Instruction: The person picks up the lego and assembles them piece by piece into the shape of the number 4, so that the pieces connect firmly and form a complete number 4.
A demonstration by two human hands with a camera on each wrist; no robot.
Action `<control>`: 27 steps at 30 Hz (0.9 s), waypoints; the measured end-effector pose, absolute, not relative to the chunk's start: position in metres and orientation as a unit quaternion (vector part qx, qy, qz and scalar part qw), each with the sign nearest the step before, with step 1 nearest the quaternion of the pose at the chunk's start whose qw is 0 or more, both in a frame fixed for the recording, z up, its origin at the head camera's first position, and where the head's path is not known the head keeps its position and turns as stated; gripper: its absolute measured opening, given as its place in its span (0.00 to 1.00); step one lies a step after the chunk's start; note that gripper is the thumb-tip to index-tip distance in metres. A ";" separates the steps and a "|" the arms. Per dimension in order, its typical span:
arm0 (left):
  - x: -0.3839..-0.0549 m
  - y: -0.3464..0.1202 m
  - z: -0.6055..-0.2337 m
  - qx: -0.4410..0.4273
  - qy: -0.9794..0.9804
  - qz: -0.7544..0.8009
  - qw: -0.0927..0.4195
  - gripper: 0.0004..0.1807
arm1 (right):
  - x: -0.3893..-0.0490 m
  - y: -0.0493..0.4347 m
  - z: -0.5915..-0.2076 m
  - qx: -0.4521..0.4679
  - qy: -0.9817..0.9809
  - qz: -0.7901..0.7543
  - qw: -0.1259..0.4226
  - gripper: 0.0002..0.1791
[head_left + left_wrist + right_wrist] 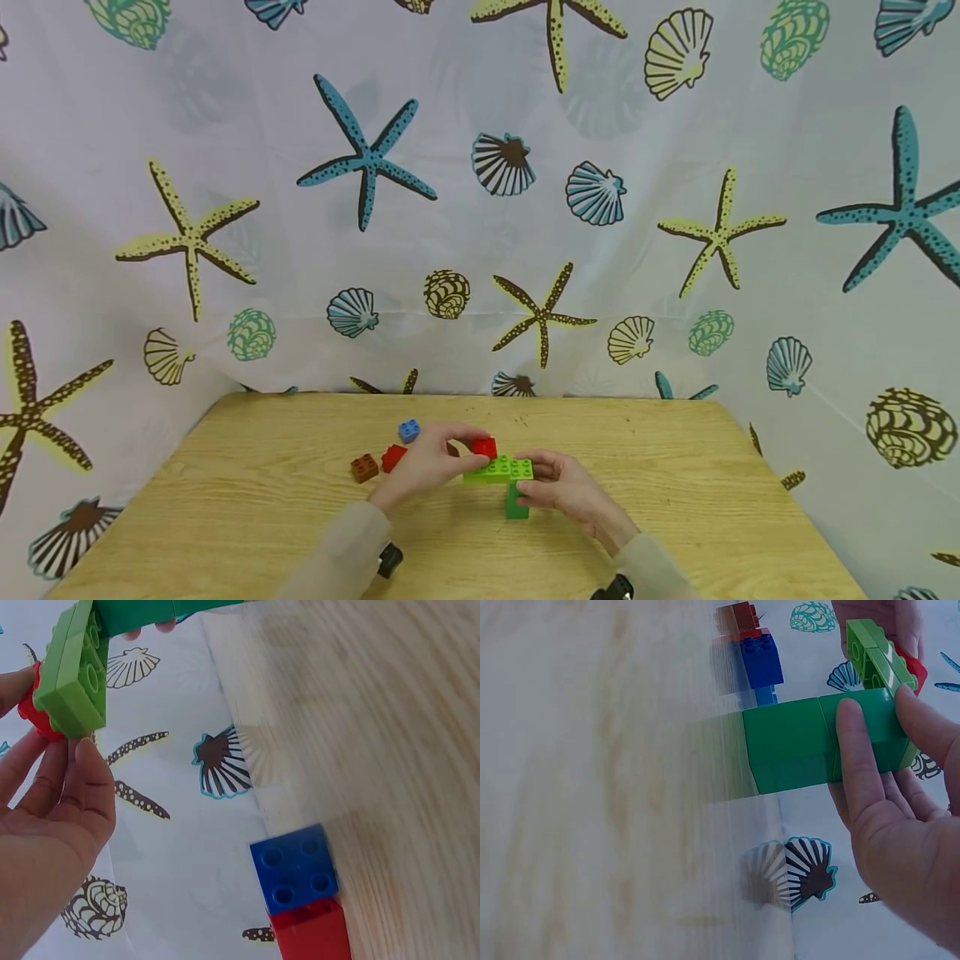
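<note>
Left grip (437, 457): pinching red brick (484, 447)
Right grip (566, 490): grasping green tower (517, 507)
Blue brick (408, 431), brown brick (364, 468): lower centre-left
Loose red piece (392, 457): beside left grip

Bricks (393, 457) on a table (240, 517) (wood-grained)

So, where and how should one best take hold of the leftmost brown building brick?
Probably pinch the near and far walls of the leftmost brown building brick: it sits studs up. Come from above, on its left, since a red brick lies close on its right.
</note>
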State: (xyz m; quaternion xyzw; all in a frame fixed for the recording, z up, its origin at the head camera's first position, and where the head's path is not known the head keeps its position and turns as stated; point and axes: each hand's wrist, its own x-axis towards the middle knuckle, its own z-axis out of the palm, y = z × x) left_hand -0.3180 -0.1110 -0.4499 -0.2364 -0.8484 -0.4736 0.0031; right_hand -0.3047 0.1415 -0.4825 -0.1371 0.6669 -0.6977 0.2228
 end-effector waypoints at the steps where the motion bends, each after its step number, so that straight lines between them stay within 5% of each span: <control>1: -0.318 -0.109 -0.449 -0.240 -0.847 -0.474 0.004 0.18 | -0.305 0.142 -0.482 -0.137 0.668 -0.697 0.222 0.28; 27: -0.317 -0.067 -0.449 -0.300 -0.852 -0.428 0.004 0.16 | -0.309 0.143 -0.489 -0.133 0.659 -0.706 0.222 0.27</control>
